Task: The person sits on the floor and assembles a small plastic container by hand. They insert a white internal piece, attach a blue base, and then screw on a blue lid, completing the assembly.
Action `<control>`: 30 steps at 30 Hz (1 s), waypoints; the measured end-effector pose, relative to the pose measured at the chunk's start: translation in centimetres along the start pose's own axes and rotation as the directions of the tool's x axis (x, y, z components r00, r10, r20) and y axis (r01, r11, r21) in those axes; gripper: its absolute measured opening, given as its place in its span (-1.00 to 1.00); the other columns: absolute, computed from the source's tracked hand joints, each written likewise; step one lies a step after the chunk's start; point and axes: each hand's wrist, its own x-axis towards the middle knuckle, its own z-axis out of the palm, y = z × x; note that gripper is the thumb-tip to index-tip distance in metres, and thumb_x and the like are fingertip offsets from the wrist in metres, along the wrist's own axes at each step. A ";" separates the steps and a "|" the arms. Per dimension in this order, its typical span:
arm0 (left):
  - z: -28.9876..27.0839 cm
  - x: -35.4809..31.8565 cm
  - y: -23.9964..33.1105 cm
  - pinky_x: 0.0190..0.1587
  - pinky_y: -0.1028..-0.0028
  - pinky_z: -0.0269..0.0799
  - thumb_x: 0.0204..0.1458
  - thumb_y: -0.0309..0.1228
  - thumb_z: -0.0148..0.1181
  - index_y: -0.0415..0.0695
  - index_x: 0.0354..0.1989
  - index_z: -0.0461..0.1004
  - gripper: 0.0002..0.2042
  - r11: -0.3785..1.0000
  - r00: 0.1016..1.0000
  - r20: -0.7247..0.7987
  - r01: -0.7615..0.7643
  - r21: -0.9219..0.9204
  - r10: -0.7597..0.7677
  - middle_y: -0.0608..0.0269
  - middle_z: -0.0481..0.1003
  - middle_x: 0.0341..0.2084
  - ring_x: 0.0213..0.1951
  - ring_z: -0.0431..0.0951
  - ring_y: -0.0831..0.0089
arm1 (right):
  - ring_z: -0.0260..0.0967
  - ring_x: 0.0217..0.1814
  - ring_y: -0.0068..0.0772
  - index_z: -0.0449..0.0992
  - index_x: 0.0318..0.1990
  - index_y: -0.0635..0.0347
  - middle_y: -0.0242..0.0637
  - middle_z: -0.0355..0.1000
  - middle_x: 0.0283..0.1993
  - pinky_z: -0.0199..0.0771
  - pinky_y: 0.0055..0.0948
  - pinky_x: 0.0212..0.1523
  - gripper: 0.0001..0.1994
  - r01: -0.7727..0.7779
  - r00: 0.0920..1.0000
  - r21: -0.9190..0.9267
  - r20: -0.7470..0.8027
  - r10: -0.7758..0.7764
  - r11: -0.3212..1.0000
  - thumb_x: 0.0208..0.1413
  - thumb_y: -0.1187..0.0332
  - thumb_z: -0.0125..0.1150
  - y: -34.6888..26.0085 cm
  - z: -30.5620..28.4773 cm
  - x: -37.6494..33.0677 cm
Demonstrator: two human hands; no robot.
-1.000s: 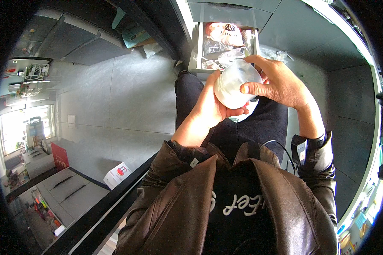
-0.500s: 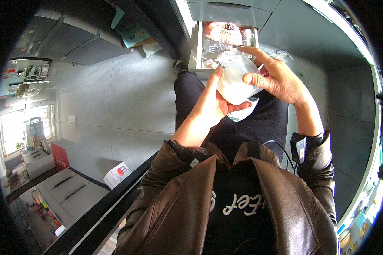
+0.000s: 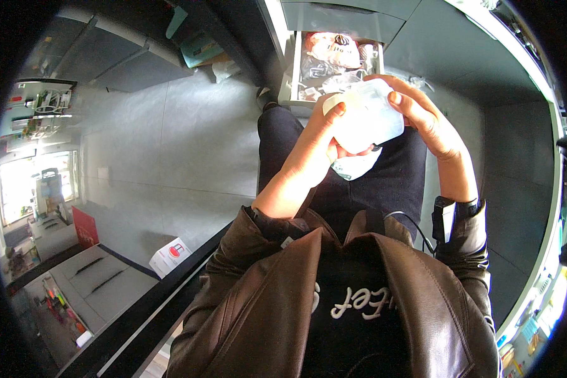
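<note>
A translucent white plastic container is held up in front of me by both hands. My left hand grips its left side, thumb on the upper corner. My right hand wraps over its top and right side, fingers spread on it. Below the container a pale crumpled bag or cloth hangs under my left palm. A dark watch sits on my right wrist. Past my hands an open drawer holds clear and orange plastic bags.
Grey cabinet fronts surround the open drawer at the top. A grey floor lies to the left, with a white box and a red box beside a low grey cabinet. A counter edge runs down the right.
The container has turned in my hands from showing a round face to showing a flat, squarish side. My right fingers have shifted over its top.
</note>
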 end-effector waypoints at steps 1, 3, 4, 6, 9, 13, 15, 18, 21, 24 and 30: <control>0.1 0.0 0.1 -0.04 0.18 0.73 0.24 0.16 0.19 -0.11 0.42 0.05 -0.21 1.000 1.000 -0.005 -0.003 0.006 0.003 -0.02 0.32 0.22 0.17 0.54 0.16 | 0.41 0.29 -0.20 0.43 0.39 0.12 -0.12 0.50 0.25 0.37 -0.25 0.25 -0.13 -0.030 0.999 0.001 -0.030 0.030 1.000 0.13 -0.38 0.19 0.2 0.1 0.0; 0.2 0.0 0.2 -0.06 0.18 0.74 0.24 0.16 0.19 -0.11 0.40 0.06 -0.22 0.999 1.000 -0.023 -0.002 0.050 0.004 -0.02 0.32 0.21 0.16 0.55 0.16 | 0.42 0.28 -0.17 0.42 0.39 0.11 -0.08 0.50 0.22 0.36 -0.23 0.28 -0.11 0.035 0.999 -0.010 -0.013 -0.035 0.999 0.10 -0.40 0.21 0.3 0.2 0.0; 0.2 0.0 0.3 -0.07 0.19 0.74 0.25 0.16 0.18 -0.11 0.40 0.06 -0.23 0.996 0.999 -0.036 0.001 0.087 0.002 -0.02 0.32 0.21 0.16 0.55 0.17 | 0.42 0.27 -0.16 0.42 0.39 0.11 -0.07 0.51 0.21 0.36 -0.22 0.29 -0.10 0.049 0.999 -0.035 -0.020 -0.050 0.998 0.09 -0.40 0.22 0.3 0.3 0.0; 0.0 -0.1 0.4 -0.10 0.20 0.75 0.25 0.15 0.18 -0.11 0.39 0.07 -0.25 0.993 0.999 -0.052 0.015 0.116 -0.009 -0.02 0.32 0.20 0.14 0.55 0.17 | 0.44 0.14 -0.30 0.39 0.39 0.17 -0.15 0.53 0.11 0.42 -0.33 0.15 -0.22 0.150 0.989 -0.027 0.022 -0.149 0.988 0.19 -0.20 0.28 0.2 0.7 0.0; -0.3 -0.2 0.5 -0.13 0.21 0.76 0.27 0.14 0.16 -0.10 0.39 0.07 -0.26 0.995 0.998 -0.045 0.043 0.093 -0.039 -0.03 0.32 0.20 0.12 0.56 0.17 | 0.45 0.09 -0.37 0.36 0.40 0.22 -0.16 0.54 0.06 0.45 -0.37 0.12 -0.29 0.172 0.983 0.000 0.058 -0.172 0.985 0.25 -0.05 0.33 -0.2 0.8 -0.2; -0.6 -0.2 0.6 -0.16 0.23 0.76 0.27 0.17 0.13 -0.10 0.40 0.06 -0.25 0.993 0.998 -0.035 0.052 0.110 -0.049 -0.04 0.32 0.20 0.11 0.56 0.17 | 0.45 0.11 -0.37 0.32 0.42 0.21 -0.14 0.54 0.05 0.45 -0.37 0.14 -0.30 0.174 0.980 0.025 0.091 -0.175 0.985 0.26 0.01 0.34 -0.4 0.9 -0.2; -0.7 -0.2 0.5 -0.17 0.22 0.76 0.27 0.20 0.09 -0.11 0.41 0.08 -0.24 0.990 0.998 -0.053 0.048 0.133 -0.042 -0.03 0.36 0.19 0.09 0.58 0.18 | 0.46 0.09 -0.38 0.32 0.42 0.21 -0.14 0.54 0.04 0.46 -0.36 0.14 -0.30 0.192 0.976 0.101 0.089 -0.201 0.976 0.25 0.04 0.37 -0.3 1.3 0.0; -0.9 -0.1 0.3 -0.17 0.19 0.76 0.29 0.25 0.00 -0.12 0.43 0.14 -0.23 0.987 0.995 -0.086 0.064 0.148 -0.052 -0.02 0.46 0.17 0.04 0.64 0.21 | 0.48 0.08 -0.39 0.33 0.42 0.19 -0.15 0.55 0.04 0.48 -0.34 0.15 -0.29 0.209 0.971 0.112 0.093 -0.220 0.971 0.20 0.09 0.42 -0.3 1.6 -0.1; -1.2 -0.1 0.3 -0.22 0.21 0.77 0.29 0.29 -0.05 -0.14 0.43 0.16 -0.21 0.985 0.990 -0.088 0.122 0.123 -0.111 -0.03 0.49 0.14 0.01 0.66 0.23 | 0.53 0.11 -0.25 0.34 0.43 0.15 -0.06 0.51 0.16 0.51 -0.21 0.22 -0.19 0.238 0.965 -0.069 0.132 -0.228 0.969 0.11 -0.08 0.44 -0.6 1.5 -0.2; -1.4 -0.4 0.4 -0.26 0.21 0.77 0.29 0.30 -0.08 -0.16 0.43 0.17 -0.20 0.986 0.986 -0.075 0.151 0.071 -0.146 -0.03 0.52 0.13 -0.03 0.68 0.24 | 0.56 0.10 -0.17 0.34 0.43 0.13 -0.04 0.50 0.22 0.53 -0.15 0.25 -0.14 0.266 0.957 -0.157 0.164 -0.240 0.951 0.07 -0.17 0.44 -0.8 1.5 -0.3; -2.0 -0.7 0.4 -0.38 0.27 0.75 0.30 0.32 -0.13 -0.18 0.39 0.21 -0.20 0.981 0.981 -0.036 0.191 0.021 -0.190 -0.01 0.59 -0.02 -0.26 0.72 0.20 | 0.51 0.21 -0.15 0.37 0.40 0.11 -0.10 0.45 0.30 0.49 -0.11 0.30 -0.20 0.309 0.939 -0.085 0.185 -0.290 0.947 -0.03 0.08 0.49 -0.9 1.5 -0.4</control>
